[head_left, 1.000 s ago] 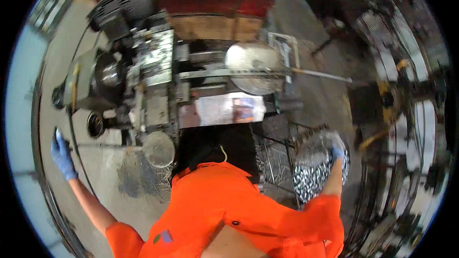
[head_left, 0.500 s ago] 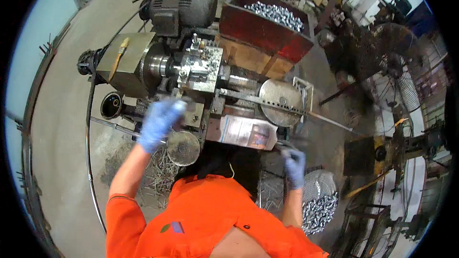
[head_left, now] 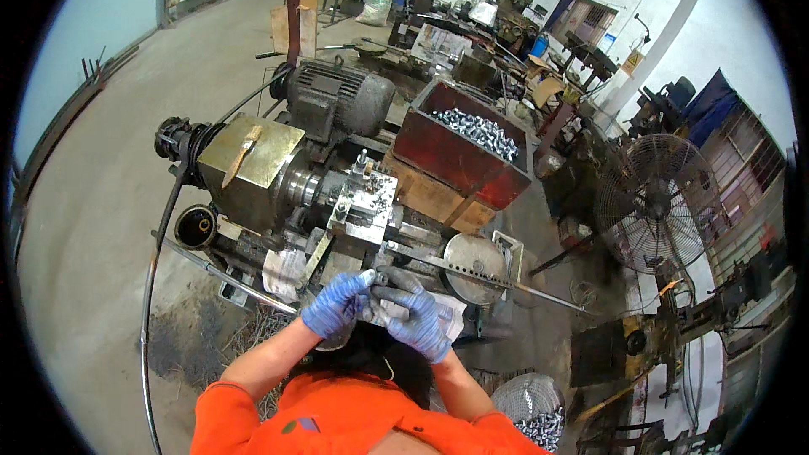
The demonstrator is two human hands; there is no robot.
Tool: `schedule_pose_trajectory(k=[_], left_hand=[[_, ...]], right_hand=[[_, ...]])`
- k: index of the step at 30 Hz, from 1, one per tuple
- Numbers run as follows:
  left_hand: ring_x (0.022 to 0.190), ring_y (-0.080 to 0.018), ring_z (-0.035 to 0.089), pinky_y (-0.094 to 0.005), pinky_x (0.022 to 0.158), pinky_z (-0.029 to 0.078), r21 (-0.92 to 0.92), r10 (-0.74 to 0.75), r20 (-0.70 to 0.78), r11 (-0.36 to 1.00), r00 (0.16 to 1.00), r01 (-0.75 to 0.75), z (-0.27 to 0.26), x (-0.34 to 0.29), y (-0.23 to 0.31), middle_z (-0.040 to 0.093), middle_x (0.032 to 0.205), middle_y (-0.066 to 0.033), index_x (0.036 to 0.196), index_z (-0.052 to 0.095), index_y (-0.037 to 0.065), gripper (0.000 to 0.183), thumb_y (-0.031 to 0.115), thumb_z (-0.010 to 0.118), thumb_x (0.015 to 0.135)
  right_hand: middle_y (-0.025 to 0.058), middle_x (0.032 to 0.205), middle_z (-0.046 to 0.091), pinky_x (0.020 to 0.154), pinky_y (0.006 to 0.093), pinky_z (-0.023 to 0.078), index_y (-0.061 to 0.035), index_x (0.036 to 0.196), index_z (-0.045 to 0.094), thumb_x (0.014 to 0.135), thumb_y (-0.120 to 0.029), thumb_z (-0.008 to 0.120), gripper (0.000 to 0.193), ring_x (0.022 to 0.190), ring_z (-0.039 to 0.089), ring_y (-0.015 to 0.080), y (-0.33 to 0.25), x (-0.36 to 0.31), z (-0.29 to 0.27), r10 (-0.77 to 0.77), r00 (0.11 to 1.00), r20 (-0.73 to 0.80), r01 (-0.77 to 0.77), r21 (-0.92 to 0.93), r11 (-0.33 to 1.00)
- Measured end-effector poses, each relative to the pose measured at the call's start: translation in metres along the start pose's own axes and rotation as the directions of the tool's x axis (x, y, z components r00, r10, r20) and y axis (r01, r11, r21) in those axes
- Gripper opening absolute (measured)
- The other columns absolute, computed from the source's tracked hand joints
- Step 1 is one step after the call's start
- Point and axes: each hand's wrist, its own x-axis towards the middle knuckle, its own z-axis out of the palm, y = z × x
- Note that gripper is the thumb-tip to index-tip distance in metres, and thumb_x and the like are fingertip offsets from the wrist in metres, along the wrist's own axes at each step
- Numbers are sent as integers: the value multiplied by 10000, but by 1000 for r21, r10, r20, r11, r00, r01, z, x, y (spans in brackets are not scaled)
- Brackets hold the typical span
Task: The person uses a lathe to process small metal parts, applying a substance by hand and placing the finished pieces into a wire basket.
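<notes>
Concrete floor surrounds the machine. At its near side my left hand and right hand meet, fingers bent and close together; whether they pinch anything, I cannot tell. Paper shows at the machine's near edge. Right of the machine, a mesh basket holds shiny metal parts; behind the machine stands a red bin of similar pieces.

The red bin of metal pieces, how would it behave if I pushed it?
The red bin would probably feel heavy, since many shiny metal pieces are heaped inside. Its straight, flat walls suggest it would stay stiff.
</notes>
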Motion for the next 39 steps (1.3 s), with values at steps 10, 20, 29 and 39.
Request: schedule_pose_trajectory(k=[10,20,29,39], left_hand=[[568,-73,491,-254,517,413,839,384,-80,524,920,-146,4,-13,48,575,608,-19,787,649,0,313,310,686,765],[671,-115,551,-272,621,460,867,467,37,425,883,-261,-47,-51,111,630,803,-86,991,626,2,369,323,616,809],[722,-245,606,-378,724,452,573,850,-317,-182,421,799,-162,-252,183,640,866,-128,1010,619,74,352,368,575,823],[626,-245,592,-366,589,454,617,617,-715,333,330,713,-195,-278,119,598,689,-143,971,606,37,401,406,574,818]], right_hand=[[130,982,579,801,399,431,-114,877,658,686,-302,685,269,901,531,313,-20,39,3,-151,959,238,219,-292,931],[119,1005,615,794,391,439,-106,767,683,725,-382,650,281,907,550,297,-18,89,28,-113,892,437,233,-231,944],[143,819,637,837,379,425,-91,759,698,729,-518,576,445,872,571,306,35,182,66,153,861,485,199,-598,776],[195,724,626,700,386,486,-13,747,657,671,-535,622,529,713,620,334,71,205,101,343,779,525,25,-572,820]])
